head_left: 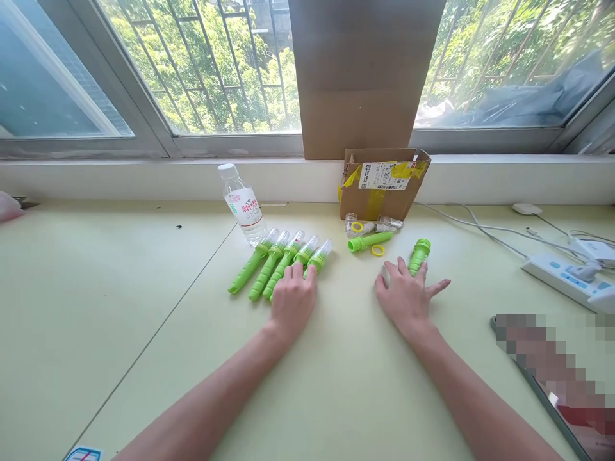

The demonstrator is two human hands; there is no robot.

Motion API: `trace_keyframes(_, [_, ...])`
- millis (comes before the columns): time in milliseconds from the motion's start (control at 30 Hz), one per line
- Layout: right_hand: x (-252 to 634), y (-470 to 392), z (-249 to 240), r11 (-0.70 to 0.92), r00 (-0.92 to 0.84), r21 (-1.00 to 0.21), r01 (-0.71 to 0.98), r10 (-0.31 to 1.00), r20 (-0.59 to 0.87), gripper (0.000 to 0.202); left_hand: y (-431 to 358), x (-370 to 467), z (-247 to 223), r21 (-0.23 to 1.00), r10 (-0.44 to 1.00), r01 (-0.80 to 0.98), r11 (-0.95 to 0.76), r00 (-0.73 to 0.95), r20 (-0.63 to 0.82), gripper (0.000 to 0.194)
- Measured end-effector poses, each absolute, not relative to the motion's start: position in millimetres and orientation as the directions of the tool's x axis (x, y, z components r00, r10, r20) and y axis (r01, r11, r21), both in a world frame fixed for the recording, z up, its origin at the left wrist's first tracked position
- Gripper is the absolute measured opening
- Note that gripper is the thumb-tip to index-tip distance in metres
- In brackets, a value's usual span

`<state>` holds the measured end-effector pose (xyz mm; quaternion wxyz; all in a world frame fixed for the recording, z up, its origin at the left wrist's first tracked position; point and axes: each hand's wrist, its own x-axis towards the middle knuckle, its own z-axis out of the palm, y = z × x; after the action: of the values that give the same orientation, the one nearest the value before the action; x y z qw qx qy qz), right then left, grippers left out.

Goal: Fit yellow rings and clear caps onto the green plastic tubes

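Taking the bare tabletop (343, 346) between the hands as dial centre: five green tubes (283, 267) lie side by side from nine to ten o'clock, each wearing a clear cap (298, 237) at its far end. Left hand (294, 296), at nine, has curled fingers on the near-right end of this row; cannot tell whether they grip. Right hand (408, 298), at three, lies palm down with fingers spread around an uncapped green tube (419, 255) at two o'clock, not visibly closed on it. Judged by the parts: five capped, two without. The second bare tube (369, 241) lies at one o'clock among loose clear pieces (391, 222) and two yellow rings (378, 255), below the cardboard box (350, 202). Whether the capped five contain rings: too small to tell. Bottle (245, 208) stands at ten.
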<state>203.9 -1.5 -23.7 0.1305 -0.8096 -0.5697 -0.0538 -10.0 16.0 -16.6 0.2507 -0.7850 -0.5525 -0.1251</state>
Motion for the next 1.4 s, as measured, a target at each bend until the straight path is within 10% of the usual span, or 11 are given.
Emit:
trace_keyframes(267, [206, -2, -24, -0.331, 0.354, -0.146, 0.932, 0.917, 0.183, 0.034, 17, -9, -12, -0.231, 0.838, 0.938, -0.258, 0.337, 0.43, 0.019])
trace_keyframes(833, [211, 5, -35, 0.001, 0.159, -0.283, 0.959, 0.826, 0.541, 0.04, 10, -6, -6, -0.194, 0.724, 0.908, -0.371, 0.414, 0.552, 0.026])
trace_keyframes(1200, [169, -27, -5, 0.775, -0.495, -0.08, 0.627, 0.476, 0.727, 0.045, -3, 1, -8, 0.76, 0.852, 0.394, -0.517, 0.324, 0.412, 0.037])
trace_keyframes(1400, [154, -36, -5, 0.877, -0.559, -0.152, 0.456, 0.415, 0.717, 0.032, -6, 6, 0, 0.948, 0.956, 0.131, -0.292, 0.062, 0.286, 0.021])
